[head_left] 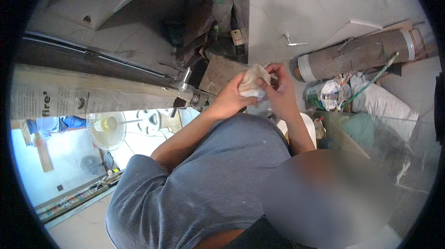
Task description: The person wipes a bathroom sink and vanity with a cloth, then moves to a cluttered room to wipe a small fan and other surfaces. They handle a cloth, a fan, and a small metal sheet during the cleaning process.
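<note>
In front of my chest, both hands meet on a crumpled off-white cloth (254, 78). My left hand (232, 99) is closed round its left side, with the thumb along its edge. On the other side, my right hand (282, 92) grips it with bent fingers and the thumb pressed against its front. Whether anything is wrapped inside the cloth cannot be seen. Just behind it lies a flat brown board (220, 73).
To the right are a large brown roll (357, 54), a green stick (373, 79) and white sacks (384, 105). A door edge wrapped in printed covering (92, 93), with a lever handle (185, 79), is at my left. Beyond it are a standing fan (106, 130) and a person in blue (48, 127).
</note>
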`<state>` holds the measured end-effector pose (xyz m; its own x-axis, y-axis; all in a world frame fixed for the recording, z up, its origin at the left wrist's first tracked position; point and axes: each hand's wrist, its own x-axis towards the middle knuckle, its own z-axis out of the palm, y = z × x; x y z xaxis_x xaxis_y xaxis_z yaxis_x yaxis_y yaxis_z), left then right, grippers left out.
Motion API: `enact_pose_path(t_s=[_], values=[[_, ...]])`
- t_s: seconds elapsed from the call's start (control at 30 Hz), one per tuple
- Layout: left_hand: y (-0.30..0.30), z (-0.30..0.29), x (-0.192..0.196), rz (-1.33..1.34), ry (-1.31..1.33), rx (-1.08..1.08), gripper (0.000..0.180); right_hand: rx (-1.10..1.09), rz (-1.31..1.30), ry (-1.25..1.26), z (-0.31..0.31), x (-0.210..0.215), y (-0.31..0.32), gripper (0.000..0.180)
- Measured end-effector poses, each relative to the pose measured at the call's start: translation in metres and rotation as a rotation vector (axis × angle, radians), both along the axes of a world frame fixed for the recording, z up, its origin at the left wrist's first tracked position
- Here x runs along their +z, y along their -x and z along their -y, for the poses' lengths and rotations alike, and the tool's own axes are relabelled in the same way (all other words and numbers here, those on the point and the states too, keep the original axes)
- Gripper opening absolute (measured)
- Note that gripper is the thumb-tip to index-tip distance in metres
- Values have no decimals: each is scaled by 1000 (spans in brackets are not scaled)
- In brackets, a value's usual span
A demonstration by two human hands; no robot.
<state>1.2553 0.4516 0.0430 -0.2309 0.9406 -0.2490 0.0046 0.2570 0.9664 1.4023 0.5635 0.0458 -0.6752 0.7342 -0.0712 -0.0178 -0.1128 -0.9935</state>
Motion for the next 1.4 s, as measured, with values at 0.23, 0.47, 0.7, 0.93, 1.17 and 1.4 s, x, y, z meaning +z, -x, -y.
enact_pose_path(t_s=[0.23,0.47,0.7,0.93,1.17,1.4], values=[[31,60,88,-291,-84,-38,72,577,-343,508,-59,-9,50,30],[16,124,107,268,-813,352,81,669,227,260,-125,-126,145,30],[-39,141,43,19,-902,1337,54,1213,686,2,-209,-341,118,32],[-69,94,-6,-313,-212,1738,75,1085,1180,239,-238,-472,127,31],[-99,220,-56,-904,721,1809,48,1059,777,-833,-214,-689,202,52],[-173,208,-57,-898,964,1961,51,694,820,-341,-185,-699,295,79]])
